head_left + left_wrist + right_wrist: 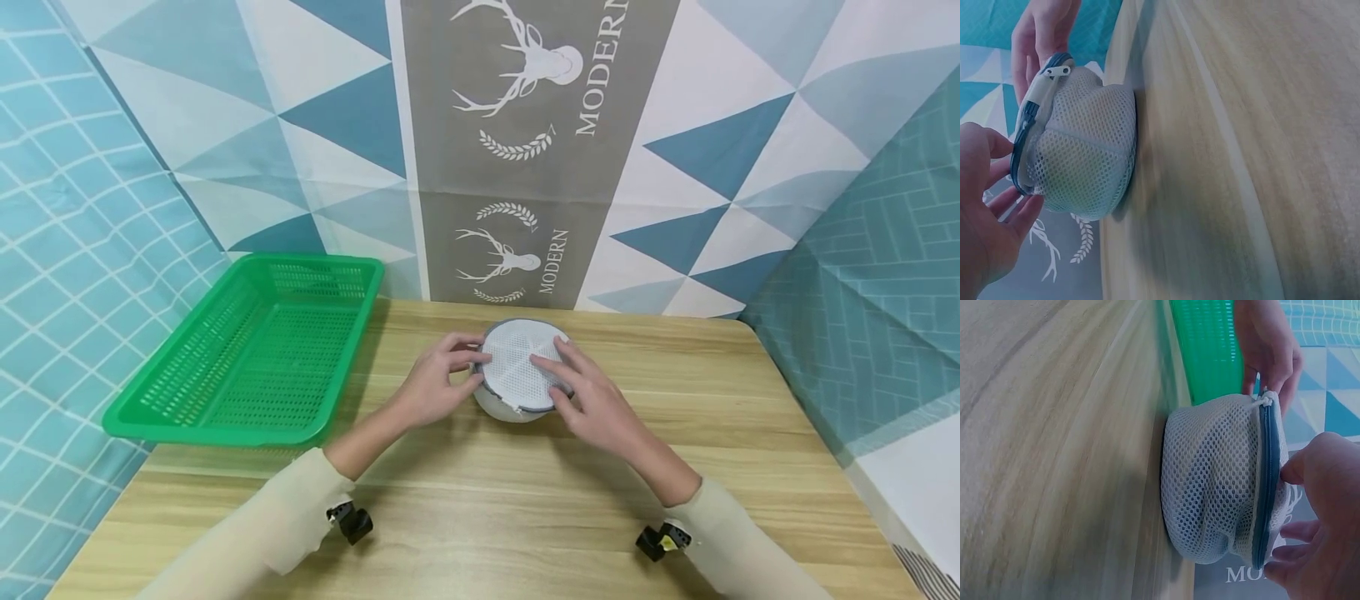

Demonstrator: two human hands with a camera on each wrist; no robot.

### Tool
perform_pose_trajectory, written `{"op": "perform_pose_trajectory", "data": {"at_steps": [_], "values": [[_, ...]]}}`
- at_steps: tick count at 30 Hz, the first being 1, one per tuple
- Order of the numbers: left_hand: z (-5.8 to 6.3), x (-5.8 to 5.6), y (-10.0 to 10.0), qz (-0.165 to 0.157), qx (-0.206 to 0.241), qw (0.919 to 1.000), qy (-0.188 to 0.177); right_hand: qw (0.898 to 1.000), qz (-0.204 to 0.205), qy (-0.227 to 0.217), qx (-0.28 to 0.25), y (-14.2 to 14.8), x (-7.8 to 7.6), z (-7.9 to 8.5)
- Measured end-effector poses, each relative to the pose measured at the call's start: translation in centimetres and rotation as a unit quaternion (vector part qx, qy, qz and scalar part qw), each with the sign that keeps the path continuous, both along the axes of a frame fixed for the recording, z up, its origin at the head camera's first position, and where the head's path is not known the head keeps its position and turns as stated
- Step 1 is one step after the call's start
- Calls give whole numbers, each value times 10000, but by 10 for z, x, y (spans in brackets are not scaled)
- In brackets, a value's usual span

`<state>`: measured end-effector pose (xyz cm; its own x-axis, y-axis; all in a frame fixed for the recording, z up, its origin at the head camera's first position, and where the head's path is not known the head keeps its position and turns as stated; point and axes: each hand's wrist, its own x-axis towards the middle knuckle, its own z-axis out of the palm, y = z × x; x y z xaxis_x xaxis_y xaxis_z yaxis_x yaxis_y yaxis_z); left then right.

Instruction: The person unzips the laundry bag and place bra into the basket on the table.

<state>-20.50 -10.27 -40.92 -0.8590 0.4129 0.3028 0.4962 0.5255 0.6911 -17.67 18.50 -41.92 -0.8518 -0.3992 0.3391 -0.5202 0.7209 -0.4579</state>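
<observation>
A round white mesh laundry bag (pixel 525 367) with a dark blue zipper stands upright on the wooden table, its flat top facing up. At the bag's left rim, my left hand (pixel 438 379) pinches the edge, fingertips on the top and thumb against the side. My right hand (pixel 600 408) rests its spread fingertips on the right part of the top and rim. A white zipper pull (pixel 1057 71) shows near the right hand in the left wrist view. The zipper (pixel 1266 481) runs along the rim in the right wrist view. What the bag holds cannot be made out.
A green plastic basket (pixel 341 400) with slotted walls stands at the table's left. The wooden table (pixel 480 517) extends around the bag. Behind it hangs a patterned cloth (pixel 517 183) with deer heads and triangles. Tile-patterned cloth covers both sides.
</observation>
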Motion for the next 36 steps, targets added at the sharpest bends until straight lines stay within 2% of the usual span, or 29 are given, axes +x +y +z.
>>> {"op": "perform_pose_trajectory", "data": {"at_steps": [4, 6, 10, 13, 18, 22, 31, 36], "values": [[0, 1, 0, 94, -104, 9995, 296, 10000, 30, -33, -52, 0, 0, 1], [0, 1, 0, 61, -113, 9980, 625, 9999, 46, -13, -91, 0, 1, 3], [0, 0, -1, -199, -103, 9909, 1326, 9998, 28, 78, -198, 3, 3, 8], [1, -1, -1, -463, -143, 9865, 1564, 9995, 74, 191, -231, 5, 3, 11], [-2, -1, -1, -765, -450, 9863, 1390, 9994, 242, 232, -9, 7, 4, 8], [-8, 0, 1, -745, -628, 9893, 1082, 9994, 289, -6, 164, 7, 5, 3], [-13, 1, 2, -572, -397, 9939, 861, 9993, 253, -76, 248, 5, 6, 1], [-15, 2, 5, -573, -176, 9954, 741, 9994, 187, 48, 299, 7, 9, 4]]}}
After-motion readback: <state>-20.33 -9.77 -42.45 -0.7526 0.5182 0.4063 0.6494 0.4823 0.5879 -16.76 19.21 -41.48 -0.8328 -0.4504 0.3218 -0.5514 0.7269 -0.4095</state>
